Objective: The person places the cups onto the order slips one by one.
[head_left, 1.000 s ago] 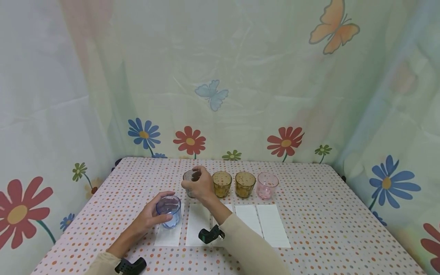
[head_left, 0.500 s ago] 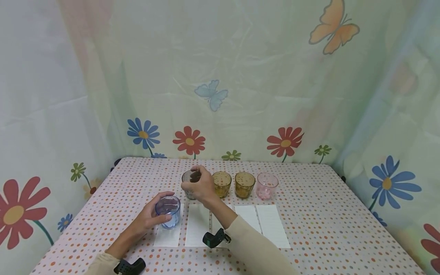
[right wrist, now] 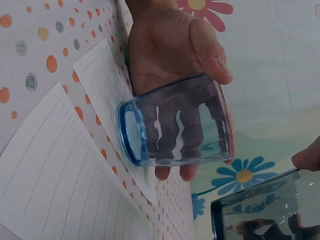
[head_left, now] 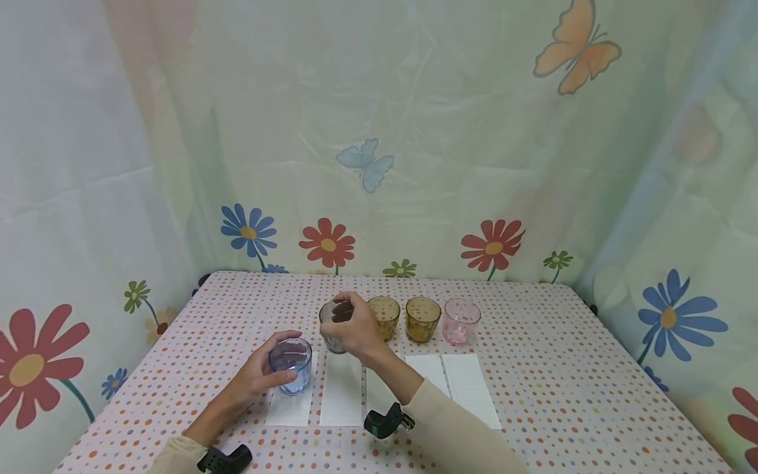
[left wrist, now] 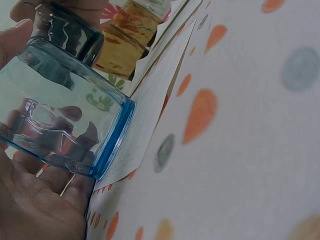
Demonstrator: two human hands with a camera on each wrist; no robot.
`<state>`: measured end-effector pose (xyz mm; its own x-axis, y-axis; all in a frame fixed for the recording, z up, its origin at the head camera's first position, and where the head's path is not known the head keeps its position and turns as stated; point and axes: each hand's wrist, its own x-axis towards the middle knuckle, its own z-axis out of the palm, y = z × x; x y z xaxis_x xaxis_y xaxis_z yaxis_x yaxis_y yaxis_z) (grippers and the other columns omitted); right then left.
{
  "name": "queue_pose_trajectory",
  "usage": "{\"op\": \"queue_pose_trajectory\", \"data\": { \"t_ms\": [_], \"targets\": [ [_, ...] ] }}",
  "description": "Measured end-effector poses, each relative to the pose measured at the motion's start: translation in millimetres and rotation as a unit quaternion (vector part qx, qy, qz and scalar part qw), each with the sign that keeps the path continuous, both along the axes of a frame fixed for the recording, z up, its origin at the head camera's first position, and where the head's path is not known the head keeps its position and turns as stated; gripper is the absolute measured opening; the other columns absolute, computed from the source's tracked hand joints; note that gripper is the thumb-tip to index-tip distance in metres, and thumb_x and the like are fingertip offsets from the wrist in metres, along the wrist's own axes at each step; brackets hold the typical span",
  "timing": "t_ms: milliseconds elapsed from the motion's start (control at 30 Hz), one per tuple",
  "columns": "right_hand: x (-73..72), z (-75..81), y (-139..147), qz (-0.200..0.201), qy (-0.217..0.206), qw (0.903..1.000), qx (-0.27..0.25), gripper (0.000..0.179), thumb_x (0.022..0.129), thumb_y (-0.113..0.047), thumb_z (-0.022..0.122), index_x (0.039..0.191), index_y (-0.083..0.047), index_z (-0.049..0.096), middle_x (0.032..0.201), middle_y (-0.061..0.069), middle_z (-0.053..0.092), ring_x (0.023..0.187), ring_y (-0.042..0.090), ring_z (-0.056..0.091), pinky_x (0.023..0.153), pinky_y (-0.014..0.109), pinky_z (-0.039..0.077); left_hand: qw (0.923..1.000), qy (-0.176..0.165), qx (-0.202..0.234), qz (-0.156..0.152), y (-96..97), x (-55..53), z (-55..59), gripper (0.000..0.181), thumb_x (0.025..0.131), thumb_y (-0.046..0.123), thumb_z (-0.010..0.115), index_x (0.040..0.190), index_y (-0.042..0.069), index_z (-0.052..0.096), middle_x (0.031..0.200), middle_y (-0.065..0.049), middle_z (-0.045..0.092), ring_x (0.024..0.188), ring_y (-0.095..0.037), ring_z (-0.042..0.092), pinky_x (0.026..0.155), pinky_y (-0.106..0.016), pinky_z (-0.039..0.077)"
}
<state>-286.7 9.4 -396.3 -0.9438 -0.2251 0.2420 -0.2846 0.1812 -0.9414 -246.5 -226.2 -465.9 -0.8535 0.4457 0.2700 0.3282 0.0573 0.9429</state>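
In the head view my left hand point(head_left: 253, 374) wraps round a clear blue glass point(head_left: 298, 361), fingers behind it and thumb in front. The glass is upright over the leftmost white paper strip point(head_left: 287, 409); its base is at or very near the paper. Farther back, my right hand point(head_left: 358, 332) grips a grey tinted glass point(head_left: 335, 344) by its sides, thumb to the front. Whether the grey glass touches the table I cannot tell. The right wrist view shows the blue glass point(right wrist: 175, 130) in the left palm, with the grey glass point(right wrist: 260, 210) at the lower corner.
Right of the grey glass stand two amber glasses point(head_left: 385, 313) point(head_left: 423, 321) and a pink glass point(head_left: 461, 322), in a row. Several lined paper strips point(head_left: 472, 390) lie side by side in front of them on the dotted tablecloth point(head_left: 568, 388). A flowered curtain point(head_left: 414, 131) hangs behind.
My right hand has shifted slightly toward me and to the right with the grey glass, now nearer the strips. The left hand and blue glass have stayed in place.
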Motion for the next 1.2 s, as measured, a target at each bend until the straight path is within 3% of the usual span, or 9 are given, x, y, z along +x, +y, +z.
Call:
{"op": "queue_pose_trajectory", "data": {
  "t_ms": [300, 567, 733, 900, 1200],
  "targets": [
    [3.6, -1.2, 3.6, 0.019, 0.006, 0.9997, 0.017, 0.055, 0.071, -0.007, 0.078, 0.123, -0.004, 0.059, 0.108, 0.012, 0.064, 0.100, 0.029, 0.063, 0.081, 0.036, 0.055, 0.9993, 0.037, 0.003, -0.007, -0.9, -2.2, 0.7, 0.063, 0.097, 0.002, 0.061, 0.153, 0.002, 0.033, 0.140, -0.027, 0.053, 0.129, -0.040, 0.055, 0.106, -0.031, 0.047],
    [11.5, -2.1, 7.0, 0.045, -0.001, 0.9988, 0.015, 0.059, 0.070, -0.006, 0.076, 0.126, -0.001, 0.058, 0.113, 0.021, 0.064, 0.104, 0.037, 0.064, 0.080, 0.033, 0.052, 0.9996, 0.029, 0.003, -0.003, -1.5, -3.2, -0.3, 0.063, 0.097, 0.004, 0.063, 0.153, 0.007, 0.035, 0.138, -0.026, 0.055, 0.128, -0.038, 0.056, 0.105, -0.031, 0.047],
    [11.3, -6.2, 8.9, 0.046, 0.003, 0.9986, 0.024, 0.059, 0.070, -0.008, 0.078, 0.125, -0.002, 0.058, 0.112, 0.017, 0.064, 0.103, 0.032, 0.064, 0.082, 0.036, 0.053, 0.9995, 0.029, 0.005, -0.007, -0.9, -4.0, 0.5, 0.063, 0.097, 0.004, 0.062, 0.153, 0.006, 0.034, 0.139, -0.026, 0.054, 0.129, -0.045, 0.053, 0.106, -0.031, 0.047],
    [12.6, -10.2, 9.8, 0.038, 0.003, 0.9984, 0.041, 0.056, 0.069, -0.008, 0.078, 0.122, -0.003, 0.060, 0.109, 0.015, 0.065, 0.101, 0.031, 0.064, 0.082, 0.035, 0.054, 0.9996, 0.025, 0.003, -0.007, -0.8, -3.2, -0.2, 0.063, 0.097, 0.004, 0.062, 0.153, 0.007, 0.034, 0.139, -0.026, 0.054, 0.129, -0.036, 0.056, 0.106, -0.030, 0.046],
    [16.0, -17.8, 10.0, 0.047, -0.022, 0.9972, 0.054, 0.051, 0.070, -0.010, 0.079, 0.117, -0.007, 0.060, 0.105, 0.009, 0.067, 0.098, 0.027, 0.066, 0.081, 0.037, 0.056, 0.9997, 0.009, -0.013, 0.019, -0.4, -0.1, -1.0, 0.063, 0.096, 0.005, 0.062, 0.153, 0.013, 0.036, 0.141, -0.020, 0.054, 0.129, -0.031, 0.056, 0.106, -0.028, 0.044]
  ]
}}
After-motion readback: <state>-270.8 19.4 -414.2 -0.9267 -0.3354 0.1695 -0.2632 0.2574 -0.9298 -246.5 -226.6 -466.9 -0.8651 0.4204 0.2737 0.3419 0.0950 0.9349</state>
